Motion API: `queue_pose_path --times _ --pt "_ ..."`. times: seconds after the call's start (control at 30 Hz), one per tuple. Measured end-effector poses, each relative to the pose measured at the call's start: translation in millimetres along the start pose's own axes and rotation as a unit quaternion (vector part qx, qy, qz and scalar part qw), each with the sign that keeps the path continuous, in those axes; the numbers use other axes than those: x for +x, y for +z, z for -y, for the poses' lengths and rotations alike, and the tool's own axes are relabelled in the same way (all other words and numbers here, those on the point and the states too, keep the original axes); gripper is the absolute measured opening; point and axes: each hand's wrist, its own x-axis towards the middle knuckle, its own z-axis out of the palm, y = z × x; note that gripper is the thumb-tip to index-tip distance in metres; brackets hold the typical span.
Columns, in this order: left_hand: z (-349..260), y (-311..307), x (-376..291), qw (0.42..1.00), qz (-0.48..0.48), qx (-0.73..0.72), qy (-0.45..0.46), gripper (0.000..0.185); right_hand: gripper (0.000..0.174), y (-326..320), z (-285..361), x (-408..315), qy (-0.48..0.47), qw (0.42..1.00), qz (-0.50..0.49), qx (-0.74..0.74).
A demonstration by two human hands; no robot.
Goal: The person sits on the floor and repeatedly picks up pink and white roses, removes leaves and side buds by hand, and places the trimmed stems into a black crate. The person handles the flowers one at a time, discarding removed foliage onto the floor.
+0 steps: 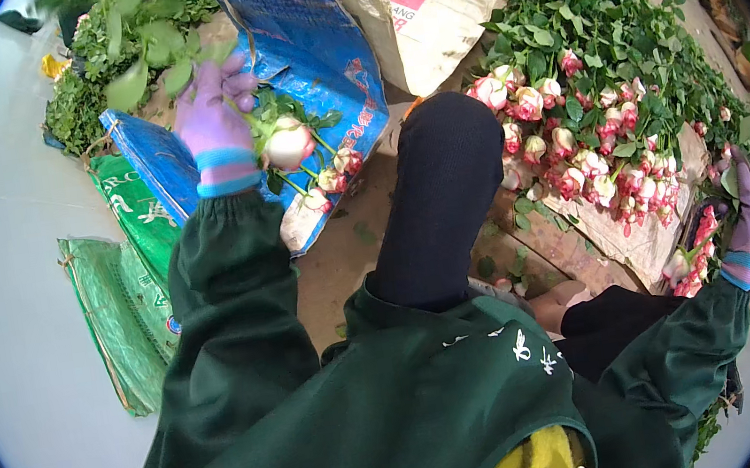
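Note:
My left hand [217, 113], in a purple glove with a blue and pink cuff, is closed around the stem of a white and pink rose [288, 142]. Its bloom points to the lower right, and blurred green leaves [155, 46] spread above the fingers. Beneath it, several smaller roses [331, 179] lie on a blue woven sack [328, 41]. At the far right, my right hand [745, 213], gloved alike, is among leaves and stems beside a group of pink and white roses [700, 251]. Whether its fingers grip a stem is unclear.
A large heap of cut roses [593, 163] with leafy stems fills the right side. Cut greenery [189, 6] lies at upper left. A white printed sack [439, 19] stands behind the blue one; green sacks [120, 324] lie to the left. My dark-clad knee [447, 189] rises in the middle.

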Motion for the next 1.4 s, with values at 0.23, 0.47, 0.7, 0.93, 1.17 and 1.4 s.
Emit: queue_pose_path --times 0.23,0.47,0.7,0.93,1.17,1.4 --pt "197.9 -126.4 4.0 0.943 -0.29 0.014 -0.164 0.005 0.048 -11.7 -16.9 2.7 -0.029 0.992 -0.045 -0.111" --pt "290.1 -186.4 -25.7 0.825 -0.24 0.306 -0.41 0.046 0.048 -18.9 -44.4 8.9 -0.033 0.998 -0.033 -0.048" --pt "74.7 -5.4 -29.5 0.993 -0.1 0.053 0.018 0.046 0.046 28.5 -38.2 -1.8 0.082 0.993 0.077 0.04" --pt "-16.6 178.0 -133.8 0.852 0.498 -0.038 -0.159 0.034 0.032 109.3 -42.6 0.1 0.112 0.95 0.104 0.273" --pt "42.6 236.2 -208.9 0.602 0.642 -0.171 -0.443 0.041 0.034 121.7 -74.3 -13.4 0.078 0.955 0.142 0.247" --pt "55.4 224.2 -234.8 0.606 0.659 -0.132 -0.425 0.035 0.037 113.0 -90.1 -27.2 0.139 0.911 0.164 0.352"
